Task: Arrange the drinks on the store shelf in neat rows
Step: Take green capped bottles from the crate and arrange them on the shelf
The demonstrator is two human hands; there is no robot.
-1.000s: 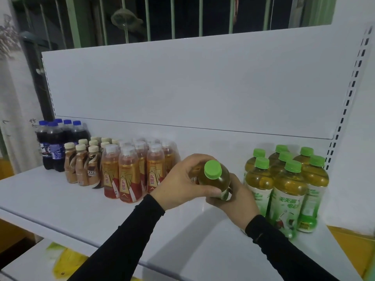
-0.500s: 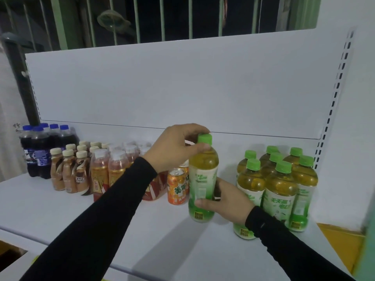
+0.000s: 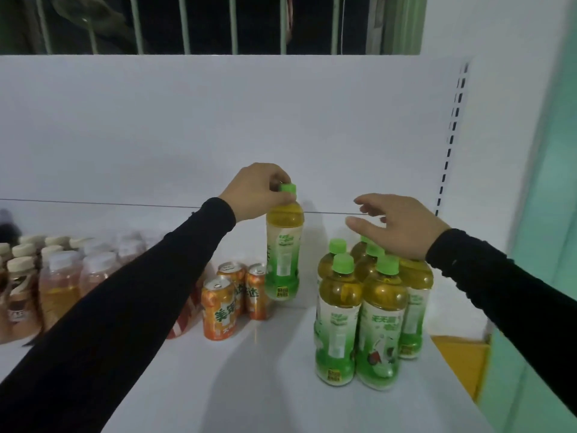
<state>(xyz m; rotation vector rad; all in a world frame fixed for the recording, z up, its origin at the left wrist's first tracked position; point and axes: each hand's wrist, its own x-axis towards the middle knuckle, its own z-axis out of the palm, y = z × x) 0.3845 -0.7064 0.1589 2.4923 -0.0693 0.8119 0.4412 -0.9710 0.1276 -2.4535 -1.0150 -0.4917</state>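
Pinching the green cap of a green tea bottle [image 3: 283, 250], the left hand [image 3: 254, 195] holds it upright toward the back of the white shelf [image 3: 249, 385], just behind the orange cans [image 3: 232, 296]. The right hand [image 3: 401, 225] hovers with fingers spread, gripping nothing, over the cluster of green-capped bottles [image 3: 371, 310] near the shelf's right edge. Pale-capped bottles [image 3: 56, 276] fill the left side.

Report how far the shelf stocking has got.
Done: the green-capped bottle cluster stands grouped at the right, orange cans beside it. In hand: the left hand holds one green tea bottle by its cap; the right hand hovers open. Left: seating that bottle in a row.
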